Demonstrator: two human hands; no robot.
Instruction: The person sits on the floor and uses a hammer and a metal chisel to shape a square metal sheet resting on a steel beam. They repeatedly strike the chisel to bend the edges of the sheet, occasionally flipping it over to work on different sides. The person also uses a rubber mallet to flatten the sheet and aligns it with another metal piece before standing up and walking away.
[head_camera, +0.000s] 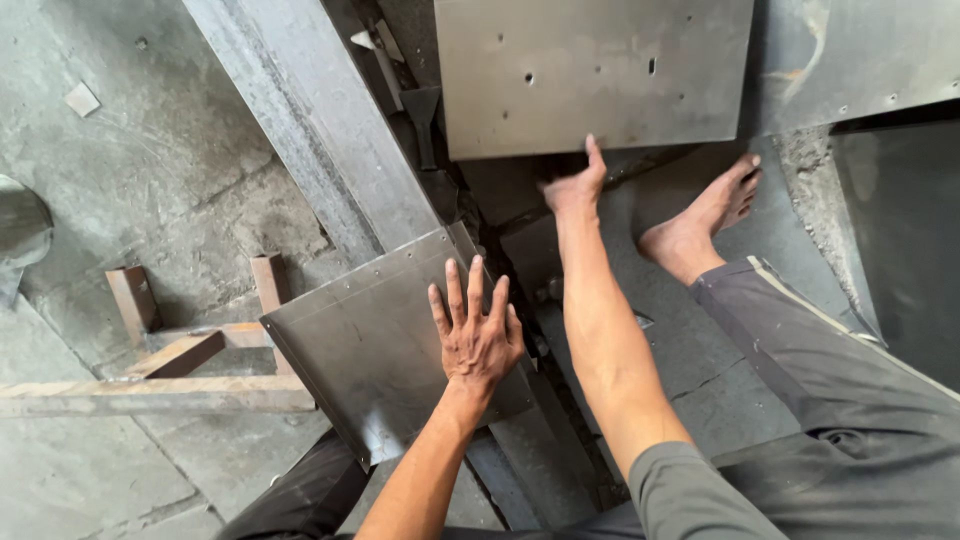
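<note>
**Pinch and cut risk at the far sheet edge**

Right hand (572, 188) grips the near edge of the large grey drilled sheet-metal plate (595, 75), fingers curled under, thumb up. If it slips or drops, I'd expect the raw edge to cut the fingers or land on the bare foot (700, 225) just beside it. Left hand (475, 335) lies flat, fingers spread, holding nothing, on the smaller dull grey steel sheet (375, 350), which could slide off the long grey steel beam (310, 120). Floor is rough cracked concrete (150, 170); rusty brown and wooden frame pieces (190, 350) lie at left
</note>
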